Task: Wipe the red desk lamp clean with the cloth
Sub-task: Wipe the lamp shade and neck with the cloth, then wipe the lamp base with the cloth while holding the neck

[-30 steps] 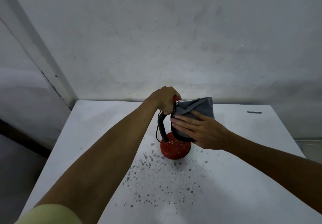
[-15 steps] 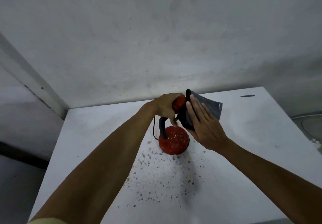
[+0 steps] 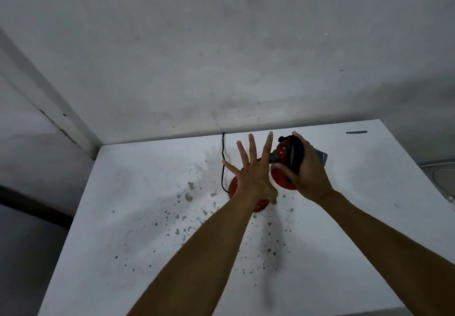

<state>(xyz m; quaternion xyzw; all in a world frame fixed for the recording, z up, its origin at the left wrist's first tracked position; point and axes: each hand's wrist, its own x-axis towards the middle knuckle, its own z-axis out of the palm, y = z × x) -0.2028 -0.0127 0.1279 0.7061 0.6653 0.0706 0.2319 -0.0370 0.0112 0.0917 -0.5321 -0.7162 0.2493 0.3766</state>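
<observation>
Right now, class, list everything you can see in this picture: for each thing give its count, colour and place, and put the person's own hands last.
Table: one, white, in the room's corner against the walls.
Desk lamp: one, red, mid-table; its round base shows behind the left hand.
Cord: one, black, running from the base to the table's far edge.
Cloth: one, grey, at the lamp head under the right hand.
Specks: many, grey, scattered on the table before the lamp.
Dark mark: one, at the far right of the table.
Walls: grey, behind and left.
Left hand: fingers spread, over the base.
Right hand: gripping cloth and lamp head.
</observation>
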